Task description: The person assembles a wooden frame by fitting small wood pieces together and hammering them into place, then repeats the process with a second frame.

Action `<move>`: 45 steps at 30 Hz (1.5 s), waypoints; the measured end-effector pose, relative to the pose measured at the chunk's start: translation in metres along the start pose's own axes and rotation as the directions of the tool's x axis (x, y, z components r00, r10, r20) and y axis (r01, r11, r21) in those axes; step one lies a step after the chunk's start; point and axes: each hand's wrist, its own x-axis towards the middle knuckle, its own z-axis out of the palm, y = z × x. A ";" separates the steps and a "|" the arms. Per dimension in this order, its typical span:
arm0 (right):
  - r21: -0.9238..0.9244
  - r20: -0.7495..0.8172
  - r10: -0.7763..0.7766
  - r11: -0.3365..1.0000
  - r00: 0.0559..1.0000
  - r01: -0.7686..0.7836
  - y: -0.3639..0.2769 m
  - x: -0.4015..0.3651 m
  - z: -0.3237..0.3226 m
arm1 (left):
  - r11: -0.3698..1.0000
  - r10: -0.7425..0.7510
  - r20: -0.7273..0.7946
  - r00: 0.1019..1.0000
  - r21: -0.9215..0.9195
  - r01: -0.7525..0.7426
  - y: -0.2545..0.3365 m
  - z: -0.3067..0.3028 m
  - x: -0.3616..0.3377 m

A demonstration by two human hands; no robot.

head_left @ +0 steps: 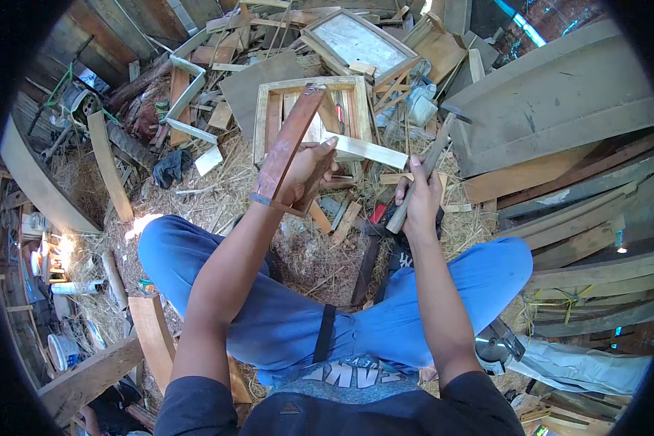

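Your single view came from your own head, facing forward and steeply down. Your shirt lay nearest, at the bottom edge, then your trousers; your hands showed at arm's reach near the middle. Straw-strewn floor ran on beyond, and the wide, round-edged view bowed the planks at the right side.

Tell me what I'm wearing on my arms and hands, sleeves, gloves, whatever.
Your left sleeve and right sleeve are dark, short and plain, ending above the elbows. The left forearm and right forearm are bare. Neither the left hand nor right hand wears a glove.
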 end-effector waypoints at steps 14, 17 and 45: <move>-0.189 -0.015 -0.035 0.981 0.999 0.032 0.009 -0.002 0.002 | 0.975 0.216 -0.051 0.975 0.069 -0.213 0.021 0.028 -0.044; -0.247 -0.017 -0.071 0.967 0.997 0.065 0.004 -0.003 0.003 | 0.984 0.175 -0.064 0.983 0.055 -0.171 0.012 0.025 -0.032; -0.266 -0.029 -0.114 0.959 0.993 0.102 0.007 -0.009 0.007 | 0.994 0.109 -0.076 0.991 0.032 -0.107 -0.004 0.011 -0.014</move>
